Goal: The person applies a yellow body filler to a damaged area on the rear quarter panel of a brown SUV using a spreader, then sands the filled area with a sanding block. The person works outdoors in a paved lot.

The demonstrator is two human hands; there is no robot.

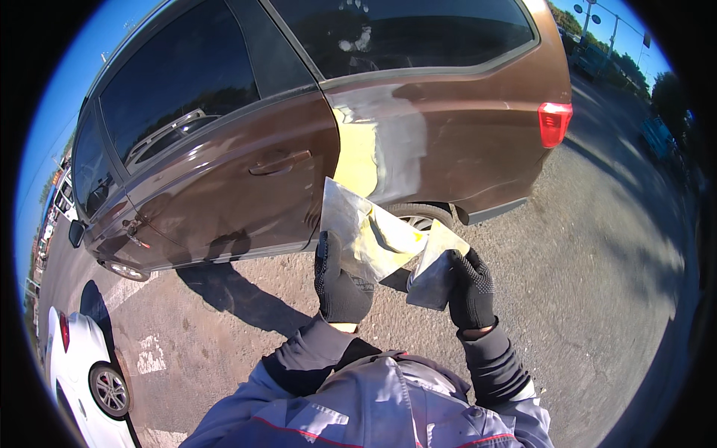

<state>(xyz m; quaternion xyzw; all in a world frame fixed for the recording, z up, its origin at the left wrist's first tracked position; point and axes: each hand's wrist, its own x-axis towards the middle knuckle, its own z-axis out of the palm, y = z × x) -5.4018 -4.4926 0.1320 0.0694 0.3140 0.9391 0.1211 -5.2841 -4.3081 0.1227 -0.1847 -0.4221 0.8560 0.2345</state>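
Grey sleeves, 2 gloved hands, filler being worked beside a brown car.

Left hand (340, 280) grips a metal mixing board (362, 231) smeared yellow; right hand (469, 287) pinches a metal spreader (435, 269) against its edge. Rear panel (385, 145) already carries yellow filler and sanded grey; smoothing and paint look left to do.

Car (299, 149) stands behind two spreaders (366, 231) in the hands (403, 287).
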